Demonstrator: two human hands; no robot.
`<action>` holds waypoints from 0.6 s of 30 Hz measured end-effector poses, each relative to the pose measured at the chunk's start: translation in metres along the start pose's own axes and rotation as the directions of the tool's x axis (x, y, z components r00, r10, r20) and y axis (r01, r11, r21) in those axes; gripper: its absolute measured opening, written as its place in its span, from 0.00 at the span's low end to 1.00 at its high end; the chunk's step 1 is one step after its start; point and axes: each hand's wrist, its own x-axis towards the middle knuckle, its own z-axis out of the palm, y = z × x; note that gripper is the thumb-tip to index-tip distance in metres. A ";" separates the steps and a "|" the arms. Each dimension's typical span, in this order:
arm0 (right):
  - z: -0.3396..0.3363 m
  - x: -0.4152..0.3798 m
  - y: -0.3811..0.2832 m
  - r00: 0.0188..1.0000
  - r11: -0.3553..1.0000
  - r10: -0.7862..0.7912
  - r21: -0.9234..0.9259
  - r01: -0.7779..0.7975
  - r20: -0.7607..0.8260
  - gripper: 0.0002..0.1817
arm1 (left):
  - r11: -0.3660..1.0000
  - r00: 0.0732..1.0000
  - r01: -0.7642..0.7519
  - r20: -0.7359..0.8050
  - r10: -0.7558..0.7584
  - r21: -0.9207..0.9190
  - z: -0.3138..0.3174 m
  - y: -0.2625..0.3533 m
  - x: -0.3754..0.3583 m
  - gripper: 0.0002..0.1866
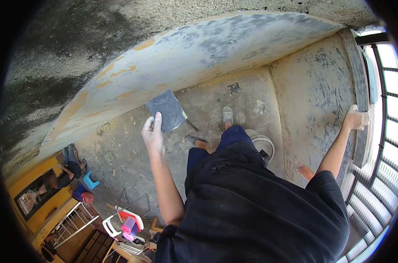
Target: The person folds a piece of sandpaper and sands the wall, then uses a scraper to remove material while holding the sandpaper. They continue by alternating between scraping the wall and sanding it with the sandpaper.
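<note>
My left hand [153, 135] is raised in front of the wall, thumb on top and fingers beneath a dark grey sheet of sandpaper [166, 109]. The sheet is roughly square, with pale dust on one edge. Far to the right, my right hand [357, 118] grips the window sill [362, 147], fingers curled over its edge and partly hidden. A white wall [164, 65] with grey smears and yellowish patches curves ahead. Its side wall [315, 83] carries dark streaks.
A round bucket [264, 147] stands beside my legs on the dusty floor [128, 136]. Window bars [385, 92] line the right. At lower left are a person [67, 171], a blue stool [90, 180], a white chair [113, 228] and a metal rack [74, 223].
</note>
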 end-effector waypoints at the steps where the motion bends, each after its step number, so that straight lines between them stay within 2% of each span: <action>1: -0.013 -0.001 -0.005 0.998 0.999 -0.005 0.053 0.001 0.063 0.39 | 1.000 1.000 -0.010 0.019 0.010 -0.001 -0.003 0.003 0.004 0.12; 4: -0.044 -0.034 -0.026 1.000 0.994 0.001 0.109 -0.002 0.010 0.41 | 0.999 0.998 -0.032 0.059 0.030 0.029 -0.024 0.002 0.022 0.13; 6: -0.091 -0.088 -0.055 0.997 0.971 -0.061 0.236 0.046 0.055 0.40 | 0.997 0.995 -0.045 0.087 0.039 0.065 -0.044 -0.002 0.035 0.13; 8: -0.159 -0.159 -0.088 0.973 0.886 -0.120 0.462 0.015 0.197 0.36 | 0.996 0.993 -0.063 0.104 0.056 0.056 -0.065 -0.004 0.046 0.13; 9: -0.190 -0.201 -0.100 0.960 0.777 -0.198 0.629 0.032 0.196 0.33 | 0.996 0.991 -0.069 0.123 0.062 0.053 -0.078 -0.006 0.053 0.13; 11: -0.266 -0.285 -0.130 0.911 0.717 -0.250 0.695 -0.054 0.329 0.29 | 0.989 0.984 -0.072 0.172 0.048 0.131 -0.113 -0.010 0.067 0.13; 13: -0.330 -0.360 -0.151 0.821 0.640 -0.348 0.754 -0.146 0.453 0.27 | 0.992 0.979 -0.061 0.202 0.038 0.111 -0.152 -0.015 0.077 0.13; 15: -0.386 -0.413 -0.171 0.686 0.628 -0.449 0.748 -0.213 0.572 0.26 | 0.996 0.976 -0.054 0.216 0.037 0.075 -0.191 -0.014 0.085 0.14; 16: -0.410 -0.434 -0.181 0.624 0.612 -0.486 0.748 -0.257 0.612 0.25 | 0.980 0.972 -0.094 0.227 0.053 0.174 -0.217 -0.018 0.092 0.13; 18: -0.451 -0.456 -0.204 0.533 0.579 -0.535 0.744 -0.334 0.655 0.23 | 0.984 0.975 -0.083 0.218 0.047 0.158 -0.257 -0.029 0.104 0.13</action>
